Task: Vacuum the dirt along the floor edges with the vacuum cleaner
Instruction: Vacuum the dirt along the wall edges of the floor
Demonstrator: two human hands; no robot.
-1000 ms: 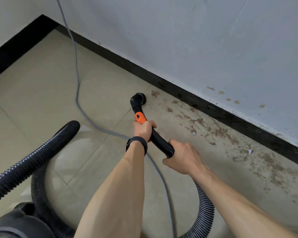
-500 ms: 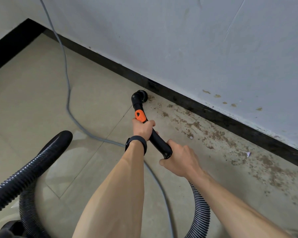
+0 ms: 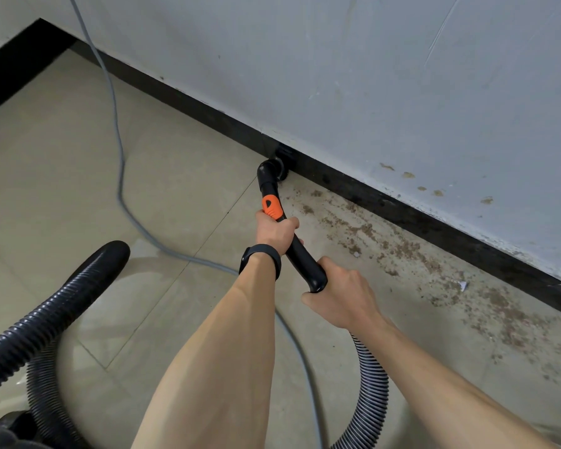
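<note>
The left hand has its fingers curled round the black tube of the vacuum cleaner, gripping it just below an orange button. A black band sits on that wrist. The right hand is lower and nearer the person. Its fingers are wrapped round the thick rear end of the same tube, where the ribbed hose joins it.

The tube slants forward and down to a round black nozzle. The nozzle rests on the floor, right against the black skirting board at the foot of the pale grey wall.

The dirt is a band of brown crumbs on the beige tiles along the skirting. It starts just to the right of the nozzle and runs on to the right edge of the view. A small white scrap lies among it. A few brown spots mark the wall above the skirting on that side.

From the right hand the hose drops out of view at the bottom. Another stretch of hose curves up at the lower left, ending in a smooth black cuff. The dark body of the vacuum cleaner shows in the bottom left corner, mostly cut off. A grey cable comes down the wall near the corner of the room, crosses the tiles and passes under the forearms.
</note>
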